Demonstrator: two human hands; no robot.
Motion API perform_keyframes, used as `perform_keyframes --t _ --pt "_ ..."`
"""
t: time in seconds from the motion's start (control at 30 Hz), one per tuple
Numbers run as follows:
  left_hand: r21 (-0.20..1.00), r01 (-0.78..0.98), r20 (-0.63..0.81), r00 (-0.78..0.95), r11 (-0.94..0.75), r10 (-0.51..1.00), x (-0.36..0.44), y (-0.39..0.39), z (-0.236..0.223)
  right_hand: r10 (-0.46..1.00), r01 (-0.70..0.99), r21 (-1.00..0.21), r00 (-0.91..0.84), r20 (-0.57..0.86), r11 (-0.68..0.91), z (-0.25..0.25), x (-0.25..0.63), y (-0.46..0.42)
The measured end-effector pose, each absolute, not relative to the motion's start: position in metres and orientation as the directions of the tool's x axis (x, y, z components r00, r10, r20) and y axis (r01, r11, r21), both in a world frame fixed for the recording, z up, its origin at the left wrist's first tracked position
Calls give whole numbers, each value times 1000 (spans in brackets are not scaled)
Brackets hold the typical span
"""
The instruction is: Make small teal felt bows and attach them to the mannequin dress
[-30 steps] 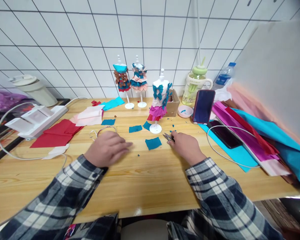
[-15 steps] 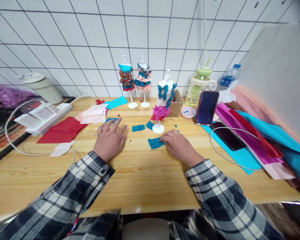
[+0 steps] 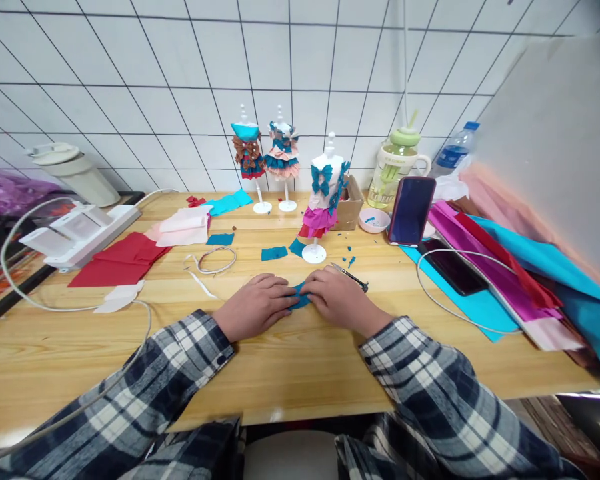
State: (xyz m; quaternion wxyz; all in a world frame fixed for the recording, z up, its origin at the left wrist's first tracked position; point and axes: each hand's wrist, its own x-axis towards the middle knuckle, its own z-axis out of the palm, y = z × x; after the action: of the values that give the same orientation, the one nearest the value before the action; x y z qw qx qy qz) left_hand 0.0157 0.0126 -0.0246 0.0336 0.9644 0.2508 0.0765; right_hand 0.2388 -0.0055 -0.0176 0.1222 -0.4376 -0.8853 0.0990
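Currently, three forms [image 3: 324,183] standing, three teal scraps [image 3: 274,253] lying on counter [image 3: 290,373]; left hand [image 3: 256,307] and right hand [image 3: 341,300] touching fourth scrap [image 3: 300,297], grip openings staying unclear.

Head camera: worn on the person's head, above the near edge of the worktop [image 3: 290,373], looking forward and down.
Tiled wall [image 3: 180,67]: faced by the view, behind the far edge of the worktop.
Nearness: quite close; the left hand [image 3: 255,307] and the right hand [image 3: 343,300] are at arm's length, around the middle of the view.
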Motion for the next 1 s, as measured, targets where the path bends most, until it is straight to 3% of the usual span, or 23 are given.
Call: perform_keyframes --t 0.33,0.53,0.67,0.87,1.0 --pt "107 582 126 796 -806 592 4 19 -22 836 780 -324 -544 72 535 -25 247 -1" --pt "99 562 250 785 -821 567 7 17 -19 883 799 -377 -436 173 469 -29 240 1" --pt "41 444 316 844 -895 433 14 8 -19 892 825 -345 -439 107 448 -32 238 -1" --pt "83 336 153 926 -938 345 27 -5 -22 921 835 -403 -386 54 374 -32 241 -3" --pt "102 326 136 931 -940 338 26 -4 -20 918 826 -430 -395 15 363 -32 243 0"
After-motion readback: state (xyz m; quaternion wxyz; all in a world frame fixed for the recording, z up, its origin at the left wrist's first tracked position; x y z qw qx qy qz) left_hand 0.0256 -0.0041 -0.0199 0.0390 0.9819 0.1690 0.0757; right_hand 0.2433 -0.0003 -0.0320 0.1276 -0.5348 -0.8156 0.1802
